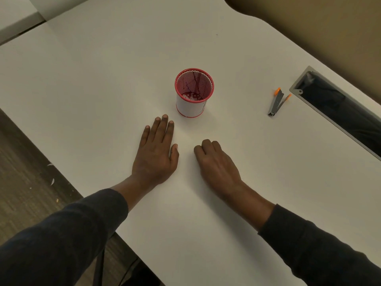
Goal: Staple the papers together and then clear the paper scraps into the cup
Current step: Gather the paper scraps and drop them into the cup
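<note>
A red mesh cup (193, 93) with a white wrap stands upright at the middle of the white table (103, 89); white scraps show at its bottom. A grey stapler (278, 102) with orange ends lies to the right of the cup. My left hand (156, 151) rests flat on the table just in front of the cup, fingers stretched out, holding nothing. My right hand (216, 162) rests beside it with its fingers curled under; nothing shows in it. No sheets of paper are visible on the table.
A grey-framed cable slot (338, 112) with a dark inside runs along the table's right side, close to the stapler. The table's left edge drops to a wooden floor (26, 172) with a few small white scraps on it.
</note>
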Action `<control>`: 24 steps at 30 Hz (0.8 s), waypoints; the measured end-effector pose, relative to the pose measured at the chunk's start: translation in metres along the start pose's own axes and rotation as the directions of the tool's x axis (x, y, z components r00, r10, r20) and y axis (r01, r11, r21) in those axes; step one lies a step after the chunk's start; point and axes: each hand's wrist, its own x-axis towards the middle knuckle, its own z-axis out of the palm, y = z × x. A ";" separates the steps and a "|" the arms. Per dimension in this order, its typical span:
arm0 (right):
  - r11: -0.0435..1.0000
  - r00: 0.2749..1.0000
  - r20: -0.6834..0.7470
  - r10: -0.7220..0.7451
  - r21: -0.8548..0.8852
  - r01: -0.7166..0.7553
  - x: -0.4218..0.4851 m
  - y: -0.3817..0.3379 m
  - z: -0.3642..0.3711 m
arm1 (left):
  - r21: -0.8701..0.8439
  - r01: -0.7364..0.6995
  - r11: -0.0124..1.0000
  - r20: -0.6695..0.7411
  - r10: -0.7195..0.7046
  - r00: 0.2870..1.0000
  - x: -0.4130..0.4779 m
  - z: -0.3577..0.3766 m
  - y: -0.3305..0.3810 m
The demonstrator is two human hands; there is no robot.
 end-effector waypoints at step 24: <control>0.035 0.765 0.345 0.544 0.901 -0.432 0.079 0.047 -0.064 | -0.006 0.014 1.000 0.028 -0.013 1.000 0.000 -0.004 0.002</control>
